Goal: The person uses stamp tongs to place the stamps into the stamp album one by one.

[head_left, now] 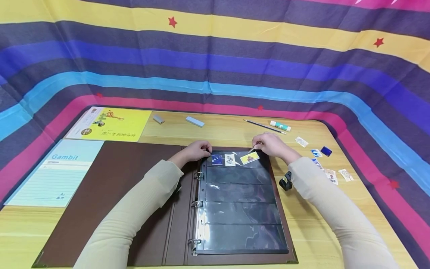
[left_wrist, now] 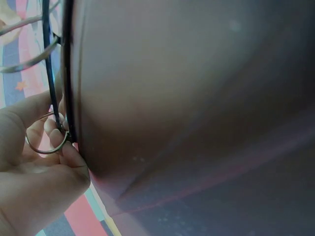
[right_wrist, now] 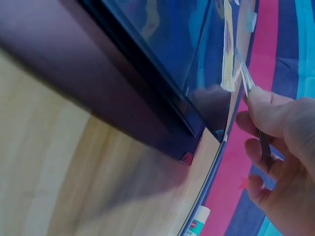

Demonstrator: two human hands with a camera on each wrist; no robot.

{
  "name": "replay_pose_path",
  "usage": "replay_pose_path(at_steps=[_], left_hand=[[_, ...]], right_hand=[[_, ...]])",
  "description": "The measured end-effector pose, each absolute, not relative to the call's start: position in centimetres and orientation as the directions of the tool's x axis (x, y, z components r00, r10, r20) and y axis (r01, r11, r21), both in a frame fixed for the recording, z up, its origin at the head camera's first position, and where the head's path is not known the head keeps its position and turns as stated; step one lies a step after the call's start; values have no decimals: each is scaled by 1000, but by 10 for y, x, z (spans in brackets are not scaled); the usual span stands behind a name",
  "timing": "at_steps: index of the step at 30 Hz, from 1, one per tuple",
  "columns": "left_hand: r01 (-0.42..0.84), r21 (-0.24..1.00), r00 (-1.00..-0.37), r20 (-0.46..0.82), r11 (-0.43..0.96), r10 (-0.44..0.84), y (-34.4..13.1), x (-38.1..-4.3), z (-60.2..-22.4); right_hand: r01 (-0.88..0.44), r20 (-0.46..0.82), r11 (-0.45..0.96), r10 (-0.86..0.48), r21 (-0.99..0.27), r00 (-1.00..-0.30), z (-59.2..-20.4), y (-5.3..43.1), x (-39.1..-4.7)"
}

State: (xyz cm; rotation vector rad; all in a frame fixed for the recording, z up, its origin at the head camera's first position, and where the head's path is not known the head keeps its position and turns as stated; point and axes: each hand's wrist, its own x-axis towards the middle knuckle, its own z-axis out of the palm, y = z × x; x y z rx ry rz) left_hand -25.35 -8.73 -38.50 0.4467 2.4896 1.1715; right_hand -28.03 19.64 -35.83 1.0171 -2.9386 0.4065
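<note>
The work looks barely begun: a blue stamp (head_left: 217, 160) and a white stamp (head_left: 230, 160) sit in the far row of the page (head_left: 240, 213), with a yellow stamp (head_left: 249, 158) tilted to their right, perhaps not fully inside. The right hand (head_left: 271, 144) clamps tweezers (right_wrist: 246, 76) at it; the left hand (head_left: 196, 150) pinches the page's far left corner. Four nearer rows show no stamps, and loose stamps (head_left: 330, 176) lie on the right.
</note>
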Motion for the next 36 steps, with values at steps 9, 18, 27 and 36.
replay_pose_path(at_steps=[9, 18, 27, 36], left_hand=[[139, 787, -887, -172, 602, 429, -87, -255, -386], [136, 794, -885, -172, 593, 433, -87, -256, -387], [155, 788, -885, -158, 596, 439, -87, -256, -387], [147, 786, -889, -160, 600, 428, -87, -255, -387]], right_hand=[[-642, 70, 679, -665, -356, -743, -360, 202, -287], [-606, -24, 679, -674, -415, -738, -358, 202, -286], [-535, -129, 731, -633, -424, -763, -355, 204, -284], [-529, -123, 737, -625, -421, -771, -356, 206, -284]])
